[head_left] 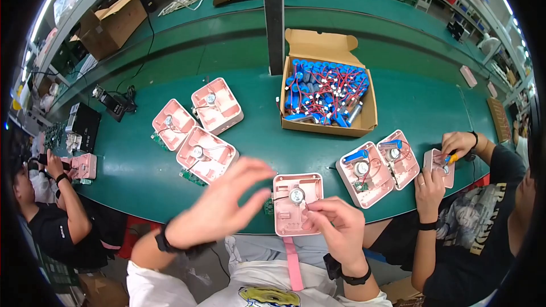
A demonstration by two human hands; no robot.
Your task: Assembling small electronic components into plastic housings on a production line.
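Two right fingers (328, 204) pinch a white piece (303, 206), left fingers (249, 168) released; neighbour's shirt (482, 222) lettered.

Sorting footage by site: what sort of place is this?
Probably an electronics assembly line: a long green bench, open pink housings with wired parts inside, and a box of blue wired cylinders, apparently batteries.

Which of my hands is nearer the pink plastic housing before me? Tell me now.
Right. The right hand is over the right side of the pink plastic housing, pinching a small white connector; the left hand hovers to its left.
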